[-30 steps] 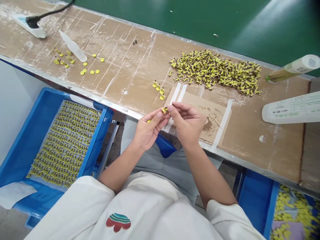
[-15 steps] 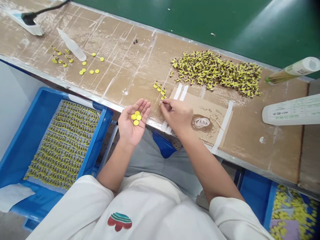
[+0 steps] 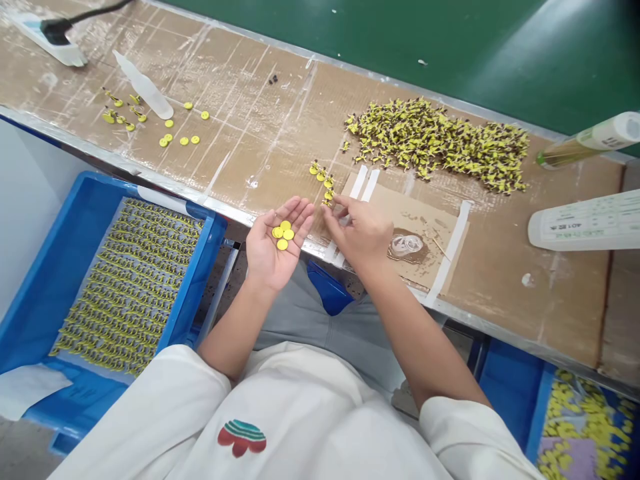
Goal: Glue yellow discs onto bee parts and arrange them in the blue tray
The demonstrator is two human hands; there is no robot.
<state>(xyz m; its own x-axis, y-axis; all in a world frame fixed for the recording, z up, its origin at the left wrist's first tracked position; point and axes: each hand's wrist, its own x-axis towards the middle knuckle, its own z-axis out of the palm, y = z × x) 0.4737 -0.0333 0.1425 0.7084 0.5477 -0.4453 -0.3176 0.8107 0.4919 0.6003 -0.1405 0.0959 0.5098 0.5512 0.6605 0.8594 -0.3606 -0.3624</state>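
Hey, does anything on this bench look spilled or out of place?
Yes, a dark, wet-looking stain surrounds what seems a small clear dish on the taped cardboard, beside the right hand; it may be spilled liquid. A few small black bits also lie apart on the bench, perhaps stray.

workshop: workbench (image 3: 240,147), blue parts bins (image 3: 193,280)

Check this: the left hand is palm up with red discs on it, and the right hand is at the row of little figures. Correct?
Only the colour is wrong: the head view shows yellow discs on the upturned left hand, with the right hand at the row of little figures.
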